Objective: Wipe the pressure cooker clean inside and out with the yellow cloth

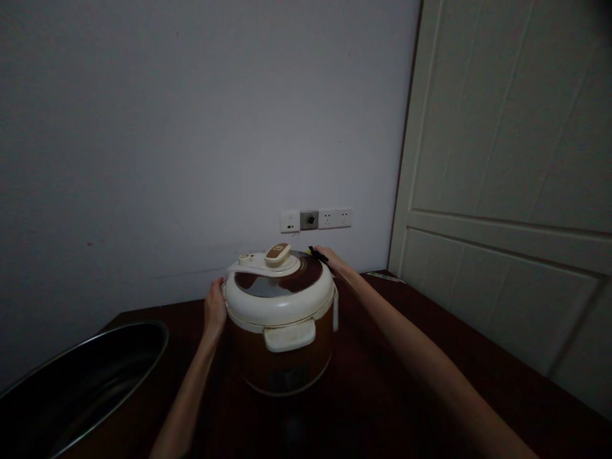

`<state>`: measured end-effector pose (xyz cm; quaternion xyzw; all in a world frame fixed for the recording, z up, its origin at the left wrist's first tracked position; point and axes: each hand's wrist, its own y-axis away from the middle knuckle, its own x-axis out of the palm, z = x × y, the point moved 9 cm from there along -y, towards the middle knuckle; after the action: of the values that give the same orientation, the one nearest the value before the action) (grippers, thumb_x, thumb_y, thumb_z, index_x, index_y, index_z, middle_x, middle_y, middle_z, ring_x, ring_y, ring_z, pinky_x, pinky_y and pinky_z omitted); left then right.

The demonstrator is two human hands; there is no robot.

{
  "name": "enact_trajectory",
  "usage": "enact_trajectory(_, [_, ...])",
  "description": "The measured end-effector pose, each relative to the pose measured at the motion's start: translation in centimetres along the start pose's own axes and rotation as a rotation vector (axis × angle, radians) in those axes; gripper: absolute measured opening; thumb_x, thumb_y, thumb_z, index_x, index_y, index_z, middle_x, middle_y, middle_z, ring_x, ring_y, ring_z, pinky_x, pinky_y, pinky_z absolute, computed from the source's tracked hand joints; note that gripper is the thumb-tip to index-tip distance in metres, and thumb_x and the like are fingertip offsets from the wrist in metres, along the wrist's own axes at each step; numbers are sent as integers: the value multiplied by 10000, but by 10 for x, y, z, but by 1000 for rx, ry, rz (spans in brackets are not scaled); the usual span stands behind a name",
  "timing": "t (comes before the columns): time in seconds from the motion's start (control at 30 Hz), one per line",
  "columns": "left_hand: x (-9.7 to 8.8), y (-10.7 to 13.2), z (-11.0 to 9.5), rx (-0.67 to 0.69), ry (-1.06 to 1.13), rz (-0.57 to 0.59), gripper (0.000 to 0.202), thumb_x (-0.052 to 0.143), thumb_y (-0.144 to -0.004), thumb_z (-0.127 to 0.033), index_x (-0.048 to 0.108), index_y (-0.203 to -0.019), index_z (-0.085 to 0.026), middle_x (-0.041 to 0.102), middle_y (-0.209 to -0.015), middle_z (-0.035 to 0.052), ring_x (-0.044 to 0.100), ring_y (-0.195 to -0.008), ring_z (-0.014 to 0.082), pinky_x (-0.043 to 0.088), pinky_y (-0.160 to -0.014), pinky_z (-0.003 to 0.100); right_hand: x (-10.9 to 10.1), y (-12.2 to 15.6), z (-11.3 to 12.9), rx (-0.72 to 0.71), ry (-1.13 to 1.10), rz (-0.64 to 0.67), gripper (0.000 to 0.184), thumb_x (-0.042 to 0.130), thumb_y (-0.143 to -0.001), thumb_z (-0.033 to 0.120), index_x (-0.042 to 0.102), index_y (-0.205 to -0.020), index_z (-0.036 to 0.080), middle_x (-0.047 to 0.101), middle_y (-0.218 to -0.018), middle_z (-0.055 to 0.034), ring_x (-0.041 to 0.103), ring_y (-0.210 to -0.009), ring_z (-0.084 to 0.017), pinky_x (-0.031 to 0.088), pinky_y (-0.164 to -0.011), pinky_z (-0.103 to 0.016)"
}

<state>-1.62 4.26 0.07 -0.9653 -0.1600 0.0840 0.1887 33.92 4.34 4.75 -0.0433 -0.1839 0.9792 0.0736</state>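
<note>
In the middle of the dark red table stands an electric pressure cooker [282,309], upright, with a cream lid rim, a brown body and a knob with a curved white arm on its lid. My left hand [216,306] is pressed to the cooker's left side, its fingers curled against the edge and partly hidden. At the cooker's back right, my right hand [329,260] is closed on a small black plug-like object [318,255]. A little yellow shows beside that object. The fingertips are hard to make out in the dim light.
A large dark metal pot [165,335] stands at the lower left. Wall sockets [335,218] and a grey outlet with a black piece [309,220] sit behind the cooker. A pale panelled door [507,191] borders the right. A thin strip [385,277] lies near the table's back edge.
</note>
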Motion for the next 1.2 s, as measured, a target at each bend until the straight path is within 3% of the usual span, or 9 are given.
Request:
enact_trajectory(0.2, [-1, -1, 5, -29, 1, -25, 583, 221, -846, -482, 603, -1096, -118, 621, -1160, 157, 534, -1143, 255, 377, -983, 390, -21, 55, 12, -56, 92, -238, 287, 425, -763, 392, 535, -592, 188, 528, -568, 23, 465, -650, -150, 355, -616, -241])
enact_trajectory(0.43, [1, -5, 14, -42, 54, -45, 593, 221, -849, -512, 585, -1111, -123, 597, -1206, 163, 527, -1163, 246, 367, -995, 380, -17, 130, 32, -161, 82, -443, 277, 435, -779, 382, 618, -759, 176, 645, -784, -29, 542, -765, -183, 413, -714, -269])
enact_trajectory(0.57, [-1, 0, 6, -51, 22, -52, 559, 229, -853, -479, 590, -1089, -123, 595, -1203, 164, 504, -1188, 262, 355, -1005, 396, 2, 166, 38, -210, -39, -478, 370, 458, -810, 379, 636, -1039, 149, 649, -1106, -80, 571, -1017, -210, 404, -919, -313])
enact_trajectory(0.77, [-3, 4, -4, -41, 17, -59, 495, 244, -860, -419, 604, -1037, -130, 617, -1156, 159, 515, -1167, 279, 363, -990, 420, 40, 216, 31, -171, -127, -555, 595, 474, -847, 454, 440, -1344, 128, 399, -1426, -103, 348, -1320, -210, 223, -1104, -365])
enact_trajectory(0.87, [-4, 5, -3, -48, 38, -71, 474, 264, -862, -426, 608, -1020, -140, 629, -1138, 148, 522, -1155, 271, 365, -990, 411, 62, 236, 29, -149, -155, -540, 617, 470, -858, 447, 388, -1383, 136, 326, -1467, -84, 284, -1356, -202, 191, -1122, -365])
enact_trajectory(1.0, [-2, 7, -5, -54, 23, -54, 468, 253, -868, -416, 604, -1016, -145, 638, -1117, 138, 529, -1141, 268, 363, -991, 411, 84, 252, 28, -121, -192, -495, 576, 481, -855, 420, 415, -1373, 176, 369, -1445, -61, 308, -1346, -208, 204, -1123, -390])
enact_trajectory(1.2, [-4, 8, -10, -23, 28, -62, 438, 251, -871, -380, 597, -1018, -156, 635, -1130, 123, 535, -1135, 244, 375, -983, 379, 82, 269, 34, -99, -200, -451, 530, 506, -833, 440, 513, -1305, 199, 511, -1339, -72, 382, -1303, -232, 277, -1095, -408])
